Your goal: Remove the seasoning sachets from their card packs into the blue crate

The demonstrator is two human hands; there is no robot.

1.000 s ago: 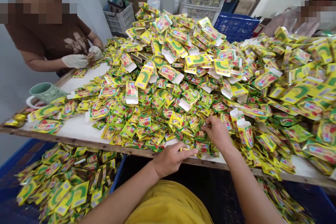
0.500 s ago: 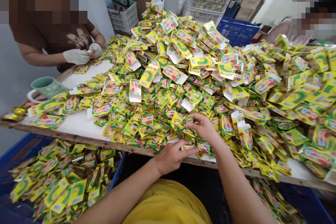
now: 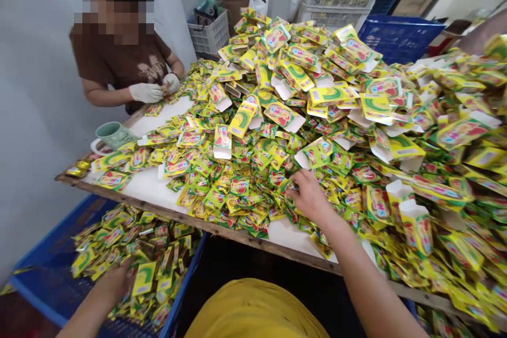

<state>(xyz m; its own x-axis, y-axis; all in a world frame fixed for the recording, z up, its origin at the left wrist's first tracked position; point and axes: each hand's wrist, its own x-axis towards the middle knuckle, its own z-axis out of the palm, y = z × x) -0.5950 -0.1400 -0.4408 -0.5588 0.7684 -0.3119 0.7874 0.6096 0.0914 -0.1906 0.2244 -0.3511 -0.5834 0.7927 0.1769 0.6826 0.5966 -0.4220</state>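
Observation:
A big heap of yellow-green sachets and small open cartons (image 3: 317,95) covers the white table (image 3: 146,186). My right hand (image 3: 309,196) rests on the sachets near the table's front edge, its fingers curled and pinching among them. My left hand (image 3: 114,281) is down in the blue crate (image 3: 47,243) at the lower left, on top of the packs there (image 3: 146,253). The left hand is blurred and its fingers do not show clearly.
A person in a brown shirt with white gloves (image 3: 148,92) handles sachets at the table's far left. A green mug (image 3: 113,134) stands near that corner. White baskets (image 3: 208,37) and another blue crate (image 3: 400,37) stand behind the table.
My left hand has left the table's front edge and dropped into the blue crate at the lower left. My right hand stayed on the sachets. The view swung left.

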